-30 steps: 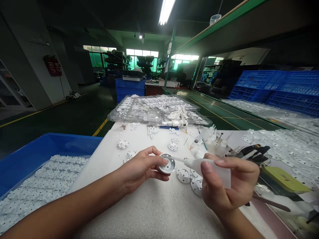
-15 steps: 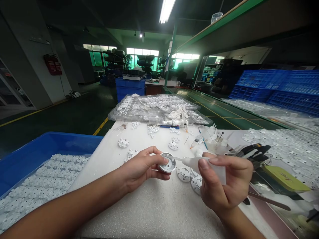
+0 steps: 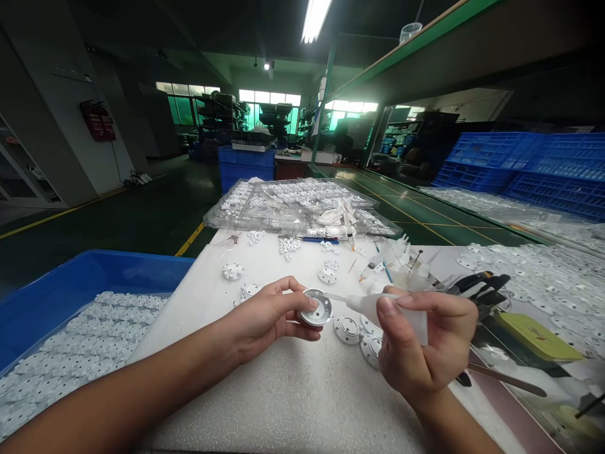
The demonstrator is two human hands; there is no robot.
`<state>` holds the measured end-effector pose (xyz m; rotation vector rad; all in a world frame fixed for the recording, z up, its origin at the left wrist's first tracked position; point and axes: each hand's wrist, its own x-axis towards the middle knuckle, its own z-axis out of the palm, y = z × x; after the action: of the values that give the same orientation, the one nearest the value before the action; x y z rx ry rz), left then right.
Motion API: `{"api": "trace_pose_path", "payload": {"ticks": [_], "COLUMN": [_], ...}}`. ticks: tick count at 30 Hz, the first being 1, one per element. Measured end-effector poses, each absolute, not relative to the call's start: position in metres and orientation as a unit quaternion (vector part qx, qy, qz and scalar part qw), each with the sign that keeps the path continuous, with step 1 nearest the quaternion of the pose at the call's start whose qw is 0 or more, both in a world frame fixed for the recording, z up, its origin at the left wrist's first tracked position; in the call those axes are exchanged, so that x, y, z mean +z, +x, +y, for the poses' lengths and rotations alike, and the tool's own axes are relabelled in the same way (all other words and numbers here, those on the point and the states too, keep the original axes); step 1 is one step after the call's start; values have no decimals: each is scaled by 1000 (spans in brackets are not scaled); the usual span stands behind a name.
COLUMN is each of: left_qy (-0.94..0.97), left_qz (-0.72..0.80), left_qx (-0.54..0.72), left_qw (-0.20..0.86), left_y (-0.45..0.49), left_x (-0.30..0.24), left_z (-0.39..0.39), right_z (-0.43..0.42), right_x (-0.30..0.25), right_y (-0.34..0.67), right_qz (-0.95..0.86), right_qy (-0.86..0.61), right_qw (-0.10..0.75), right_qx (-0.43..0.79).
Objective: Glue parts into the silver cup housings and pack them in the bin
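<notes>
My left hand [image 3: 265, 318] pinches a small round white plastic disc [image 3: 317, 309] between thumb and fingers, its hollow face turned towards me, just above the white foam mat [image 3: 293, 391]. My right hand [image 3: 420, 350] grips a translucent squeeze bottle [image 3: 392, 311]; its thin nozzle points left and touches the rim of the disc. Two more discs [image 3: 347, 328] lie on the mat directly beneath the bottle.
A blue bin [image 3: 70, 290] of white parts sits at the left. Clear trays [image 3: 297, 208] of parts lie at the back. Loose discs [image 3: 233, 271], a pen and small tools are scattered mid-table. Black-handled pliers [image 3: 477, 284], a yellow-green tin [image 3: 539, 337] and white parts are at the right.
Both hands with disc and bottle have stayed nearly in place; the right hand has drifted slightly left and up, keeping the nozzle at the disc.
</notes>
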<state>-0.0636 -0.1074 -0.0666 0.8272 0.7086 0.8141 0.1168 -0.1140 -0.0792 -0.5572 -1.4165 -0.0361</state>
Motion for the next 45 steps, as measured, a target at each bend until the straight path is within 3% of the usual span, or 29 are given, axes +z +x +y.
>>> {"api": "trace_pose_path", "payload": {"ticks": [24, 30, 34, 37, 45], "left_qy": [387, 393, 391, 392, 397], "left_qz": [324, 326, 329, 332, 328], "left_qx": [371, 373, 378, 377, 378], "left_qw": [779, 775, 772, 771, 770], "left_y": [-67, -68, -68, -68, -68], "left_x": [-66, -67, -66, -66, -65], "left_z": [-105, -104, -104, -104, -105], "right_z": [-113, -110, -107, -98, -66], "right_x": [-81, -77, -65, -59, -92], "right_y": [117, 115, 116, 122, 128], "right_qz": [-640, -582, -469, -471, -646], "right_qy": [-252, -251, -291, -354, -414], "right_qw": [726, 773, 829, 782, 510], "right_qx": [8, 9, 93, 201, 389]}}
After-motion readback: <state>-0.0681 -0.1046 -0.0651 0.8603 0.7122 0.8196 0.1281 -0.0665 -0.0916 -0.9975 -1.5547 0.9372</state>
